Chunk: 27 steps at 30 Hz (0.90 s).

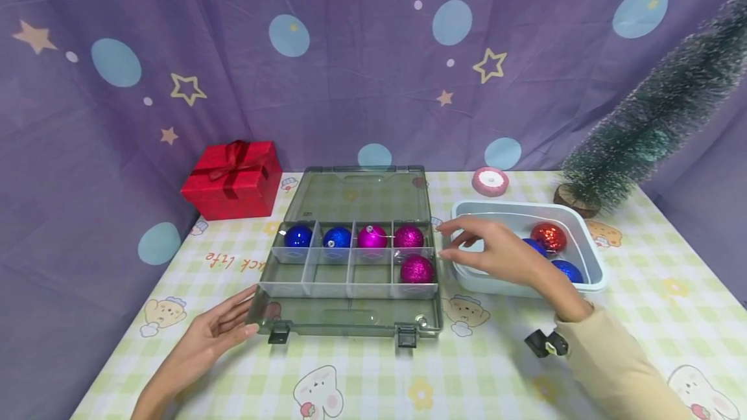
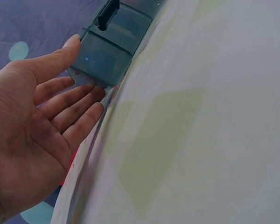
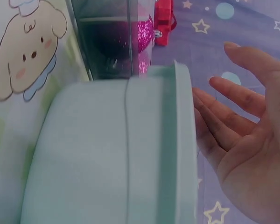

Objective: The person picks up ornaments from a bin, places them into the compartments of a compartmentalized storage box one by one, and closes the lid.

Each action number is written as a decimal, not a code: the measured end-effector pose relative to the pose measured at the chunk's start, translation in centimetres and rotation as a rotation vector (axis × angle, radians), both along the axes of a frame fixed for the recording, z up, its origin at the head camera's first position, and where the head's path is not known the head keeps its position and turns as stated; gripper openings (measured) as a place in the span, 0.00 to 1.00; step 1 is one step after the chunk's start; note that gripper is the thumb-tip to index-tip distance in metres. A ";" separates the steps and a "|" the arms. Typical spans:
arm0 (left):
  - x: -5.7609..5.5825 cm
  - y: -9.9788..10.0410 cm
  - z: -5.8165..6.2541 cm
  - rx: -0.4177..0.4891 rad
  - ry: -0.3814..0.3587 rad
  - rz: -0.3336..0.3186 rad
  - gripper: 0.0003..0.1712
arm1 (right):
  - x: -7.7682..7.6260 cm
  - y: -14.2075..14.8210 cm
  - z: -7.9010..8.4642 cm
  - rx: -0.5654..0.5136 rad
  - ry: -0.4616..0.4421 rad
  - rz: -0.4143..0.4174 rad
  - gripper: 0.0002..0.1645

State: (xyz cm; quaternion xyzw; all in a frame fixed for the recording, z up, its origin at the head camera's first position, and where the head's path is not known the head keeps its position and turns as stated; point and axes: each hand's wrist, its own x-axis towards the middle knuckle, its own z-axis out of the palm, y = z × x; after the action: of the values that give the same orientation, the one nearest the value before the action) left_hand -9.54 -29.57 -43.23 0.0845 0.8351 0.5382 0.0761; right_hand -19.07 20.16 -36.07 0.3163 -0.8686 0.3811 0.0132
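A grey translucent divider box (image 1: 348,323) lies with its lid open. Its back row holds a shiny blue bauble (image 1: 298,236), a glittery blue bauble (image 1: 337,239), a shiny magenta bauble (image 1: 371,236) and a glittery magenta bauble (image 1: 408,236). Another glittery magenta bauble (image 1: 417,269) sits in the front right compartment. With relaxed fingers, my left hand (image 1: 211,330) rests at the box's front left corner. My right hand (image 1: 502,251), holding nothing, hovers over the left side of the pale blue tub (image 1: 528,289), thumb and fingertips apart near the box's right edge.
Inside the tub are a glittery red bauble (image 1: 548,236) and blue baubles (image 1: 567,271), partly hidden by my right arm. A red gift box (image 1: 233,180) stands back left. Behind the tub are a pink-rimmed roll (image 1: 490,181) and a small frosted tree (image 1: 648,122).
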 end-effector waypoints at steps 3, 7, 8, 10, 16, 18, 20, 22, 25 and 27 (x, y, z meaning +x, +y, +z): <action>0.0 0.0 0.0 -0.005 0.000 0.002 0.38 | 0.1 0.7 0.1 -0.003 0.021 -0.012 0.22; 0.0 0.0 -0.1 0.020 -0.016 0.001 0.38 | 0.2 1.9 0.0 -0.009 0.040 -0.035 0.22; 0.0 0.0 -0.1 0.022 -0.016 0.001 0.38 | 0.2 2.3 0.0 -0.007 0.041 -0.044 0.21; 0.0 0.0 -0.1 0.023 -0.015 -0.002 0.37 | 0.5 3.1 -0.1 -0.004 0.040 -0.068 0.21; 0.0 -0.1 -0.1 0.001 0.032 -0.013 0.37 | 1.2 5.6 -0.5 0.003 0.050 -0.150 0.19; -0.1 -0.2 -0.2 0.001 0.047 -0.018 0.37 | 1.4 6.4 -0.6 0.005 0.061 -0.167 0.19; -0.1 -0.2 -0.2 0.013 0.051 -0.022 0.37 | 1.6 7.2 -0.7 0.009 0.069 -0.179 0.19; -0.2 -0.2 -0.3 0.014 0.051 -0.024 0.37 | 1.7 8.0 -0.8 0.017 0.061 -0.193 0.20; -0.2 -0.3 -0.4 0.007 0.052 -0.020 0.37 | 2.0 9.0 -0.8 0.059 0.024 -0.224 0.21; -0.2 -0.3 -0.4 0.011 0.048 -0.019 0.37 | 2.2 9.7 -0.8 0.090 -0.007 -0.248 0.23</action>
State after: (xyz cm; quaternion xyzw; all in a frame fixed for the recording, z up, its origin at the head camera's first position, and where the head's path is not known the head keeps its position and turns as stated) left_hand -9.71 -29.86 -43.64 0.1060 0.8327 0.5401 0.0606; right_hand -16.92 29.85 -36.87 0.2056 -0.9173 0.3384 0.0429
